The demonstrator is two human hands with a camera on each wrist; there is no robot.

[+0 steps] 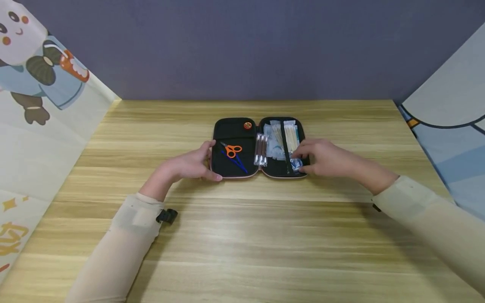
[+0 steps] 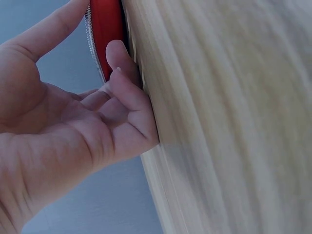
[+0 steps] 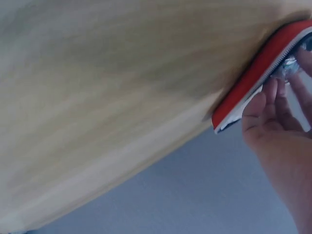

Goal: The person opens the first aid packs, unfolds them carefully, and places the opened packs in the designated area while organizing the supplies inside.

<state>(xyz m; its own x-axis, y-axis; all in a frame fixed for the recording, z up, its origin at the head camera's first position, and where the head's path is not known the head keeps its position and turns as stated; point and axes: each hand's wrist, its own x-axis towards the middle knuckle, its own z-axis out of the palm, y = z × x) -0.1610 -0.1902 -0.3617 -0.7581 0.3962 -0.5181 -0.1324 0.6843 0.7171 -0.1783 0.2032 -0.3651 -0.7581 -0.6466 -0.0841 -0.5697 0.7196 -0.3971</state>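
Observation:
A zip case (image 1: 217, 166) lies unfolded on the wooden table, black inside and red outside in the wrist views. My left hand (image 1: 191, 163) grips its left edge, thumb near the front corner and other fingers along the side. In the left half lie orange-handled scissors (image 1: 232, 150) and blue tweezers (image 1: 238, 163). At the right half, my right hand (image 1: 322, 158) pinches a small clear packet with something blue inside (image 1: 296, 164); the right wrist view shows its shiny wrap (image 3: 288, 68) by the fingertips. Fingers partly cover it.
Wrapped brown-centred swabs (image 1: 260, 150) lie over the fold. Under a black strap (image 1: 285, 141) sit packs of cotton swabs (image 1: 291, 136) and clear sachets (image 1: 273, 145). A round orange badge (image 1: 247, 125) is at the upper left pocket. A dark panel (image 1: 257, 50) stands behind the table.

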